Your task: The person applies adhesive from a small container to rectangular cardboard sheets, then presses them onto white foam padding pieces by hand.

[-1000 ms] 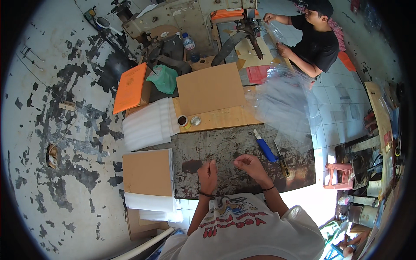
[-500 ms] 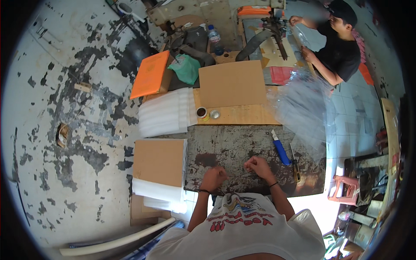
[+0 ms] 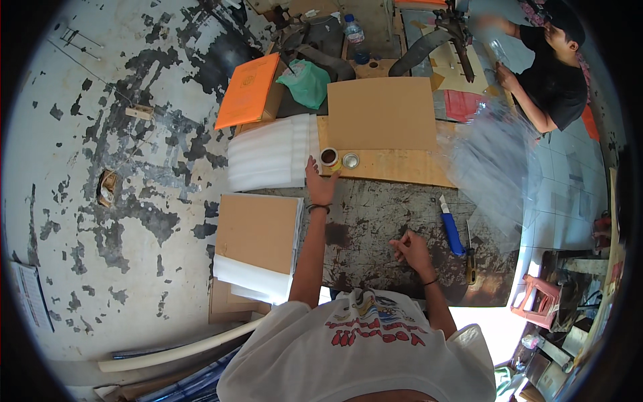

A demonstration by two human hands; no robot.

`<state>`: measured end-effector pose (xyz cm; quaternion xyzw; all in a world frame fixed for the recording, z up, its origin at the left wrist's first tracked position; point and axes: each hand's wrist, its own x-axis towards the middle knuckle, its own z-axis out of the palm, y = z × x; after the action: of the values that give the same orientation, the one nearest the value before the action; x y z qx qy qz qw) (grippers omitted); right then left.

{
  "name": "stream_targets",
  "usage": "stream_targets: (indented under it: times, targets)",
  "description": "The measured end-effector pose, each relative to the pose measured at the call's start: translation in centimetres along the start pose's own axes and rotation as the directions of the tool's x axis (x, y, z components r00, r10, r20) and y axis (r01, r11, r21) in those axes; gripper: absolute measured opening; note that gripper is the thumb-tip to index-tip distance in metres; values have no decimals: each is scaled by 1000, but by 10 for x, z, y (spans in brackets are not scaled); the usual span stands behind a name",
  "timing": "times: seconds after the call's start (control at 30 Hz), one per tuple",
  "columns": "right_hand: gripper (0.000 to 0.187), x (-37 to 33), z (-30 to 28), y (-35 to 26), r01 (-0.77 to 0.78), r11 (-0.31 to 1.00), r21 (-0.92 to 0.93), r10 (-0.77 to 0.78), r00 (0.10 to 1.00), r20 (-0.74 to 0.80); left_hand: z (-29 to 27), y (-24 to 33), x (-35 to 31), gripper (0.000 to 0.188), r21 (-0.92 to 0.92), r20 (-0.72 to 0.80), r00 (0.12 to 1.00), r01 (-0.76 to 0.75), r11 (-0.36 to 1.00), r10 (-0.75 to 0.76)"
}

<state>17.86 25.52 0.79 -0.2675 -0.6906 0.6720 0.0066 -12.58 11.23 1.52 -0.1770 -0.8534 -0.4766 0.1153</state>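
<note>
My left hand (image 3: 320, 186) reaches forward over the dark worn tabletop (image 3: 362, 214). Its fingers are spread beside a small open tin (image 3: 329, 157) with dark contents, and it holds nothing. The tin's round metal lid (image 3: 350, 160) lies to its right. Lower on the table, my right hand (image 3: 412, 252) hovers with the fingers curled and thumb and forefinger close together; whatever is between them, if anything, is too small to make out. Right of that hand lie a blue-handled cutter knife (image 3: 451, 230) and a thin blade tool with a tan handle (image 3: 471, 266).
Brown cardboard (image 3: 382, 114) lies behind the tin, white foam sheets (image 3: 268, 154) to its left. A cardboard stack (image 3: 258, 224) sits nearer. Clear plastic sheets (image 3: 492, 161) spread at right. Beyond are an orange folder (image 3: 248, 90), a green bag (image 3: 307, 84) and a co-worker (image 3: 552, 80) handling clear plastic.
My left hand has moved forward from near my right hand to the open tin, and its fingers have spread. The right hand stays over the near table, still curled. The view has shifted slightly.
</note>
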Motion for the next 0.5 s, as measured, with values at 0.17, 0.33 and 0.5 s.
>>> stream_targets:
  times: [0.17, 0.33, 0.5]
  targets:
    - [17, 0, -6, 4, -46, 983, 180, 37, 998, 52, 30, -12, 16, 92, -134, 18, 997, 83, 987, -82]
    - [18, -4, -7, 2, -86, 989, 122, 76, 993, 88, 32, -5, 5, 69, -168, -31, 997, 70, 983, -76]
    - [20, 3, -9, 2, -130, 974, 186, 113, 988, 102, 19, 22, -5, 58, -317, -53, 997, 39, 948, -59]
